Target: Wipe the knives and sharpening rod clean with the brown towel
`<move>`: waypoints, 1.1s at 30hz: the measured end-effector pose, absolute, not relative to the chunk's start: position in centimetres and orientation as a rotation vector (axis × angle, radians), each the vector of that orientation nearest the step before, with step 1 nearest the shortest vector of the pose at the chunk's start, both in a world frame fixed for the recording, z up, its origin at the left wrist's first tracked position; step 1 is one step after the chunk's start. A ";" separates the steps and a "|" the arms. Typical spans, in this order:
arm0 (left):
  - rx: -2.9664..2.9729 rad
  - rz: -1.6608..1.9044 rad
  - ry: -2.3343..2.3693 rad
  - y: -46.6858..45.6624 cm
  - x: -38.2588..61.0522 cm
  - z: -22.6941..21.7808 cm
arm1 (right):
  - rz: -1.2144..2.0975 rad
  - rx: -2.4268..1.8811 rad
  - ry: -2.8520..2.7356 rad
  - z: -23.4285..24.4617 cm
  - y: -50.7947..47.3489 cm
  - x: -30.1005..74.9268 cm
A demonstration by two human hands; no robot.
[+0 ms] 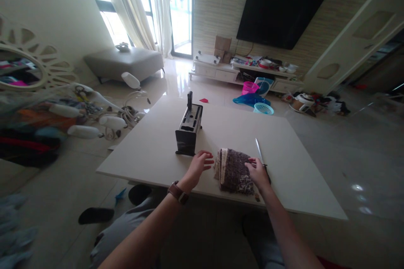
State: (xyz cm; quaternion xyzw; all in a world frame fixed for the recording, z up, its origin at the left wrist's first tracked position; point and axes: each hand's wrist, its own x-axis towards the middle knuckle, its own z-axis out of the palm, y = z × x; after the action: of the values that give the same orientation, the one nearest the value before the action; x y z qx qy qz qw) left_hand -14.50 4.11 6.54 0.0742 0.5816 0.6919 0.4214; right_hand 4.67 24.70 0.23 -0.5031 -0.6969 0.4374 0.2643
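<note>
A folded brown and cream cloth lies near the front edge of the white table. To its left my left hand hovers with fingers apart and nothing in it. My right hand is at the cloth's right side, its fingers spread and over the edge of the fabric; whether they touch it is hard to see. Just beyond that hand lies a knife, blade pointing away, its dark handle partly hidden by my wrist. A black knife block stands left of the cloth, with one dark handle upright in its top.
A small brown object sits at the table's front edge. Lamps with white shades and cables crowd the floor on the left. Beyond the table are baskets, a blue bag, and a low TV cabinet.
</note>
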 end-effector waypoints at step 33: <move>0.503 1.362 3.010 15.7 -33.4 21.1 | 1.170 -1.136 -2.107 6.9 23.4 5.7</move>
State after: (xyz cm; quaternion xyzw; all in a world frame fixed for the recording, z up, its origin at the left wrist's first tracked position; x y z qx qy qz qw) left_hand -33.39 15.70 21.09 0.1496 0.8961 0.4057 -0.0998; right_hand 5.69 23.42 6.86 -0.4142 -0.7685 0.4266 0.2364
